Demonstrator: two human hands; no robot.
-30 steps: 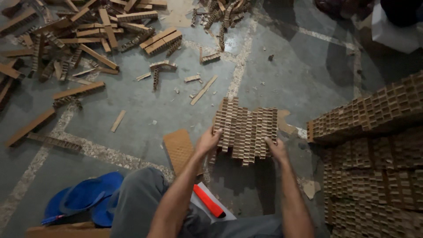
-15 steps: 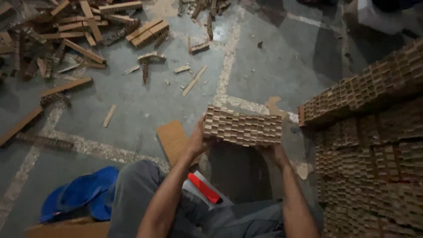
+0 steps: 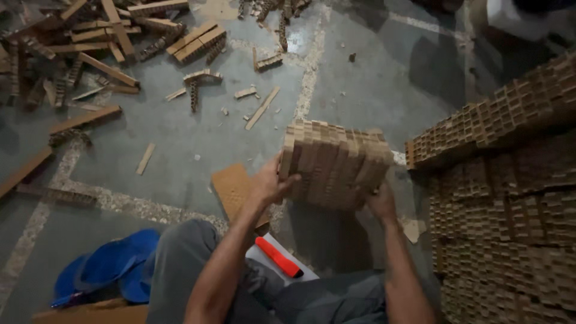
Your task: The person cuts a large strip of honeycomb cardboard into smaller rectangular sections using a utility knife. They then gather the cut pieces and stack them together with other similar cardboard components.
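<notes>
Holding a Cardboard Lattice Block Above the Floor

Sitting nearest the camera are the person's grey-trousered legs, with an orange-red tool (image 3: 277,257) on a white sheet (image 3: 267,258) between them and blue sandals (image 3: 105,273) at the left. Above the knees, the left hand (image 3: 271,183) has its fingers curled around the left edge of a brown cardboard lattice block (image 3: 333,162), while the right hand (image 3: 379,201) grips its lower right corner, holding it clear of the concrete floor (image 3: 180,138). Stacked lattice blocks (image 3: 504,198) stand just beside it at right. Farther off, loose cardboard strips (image 3: 90,54) lie scattered.
</notes>
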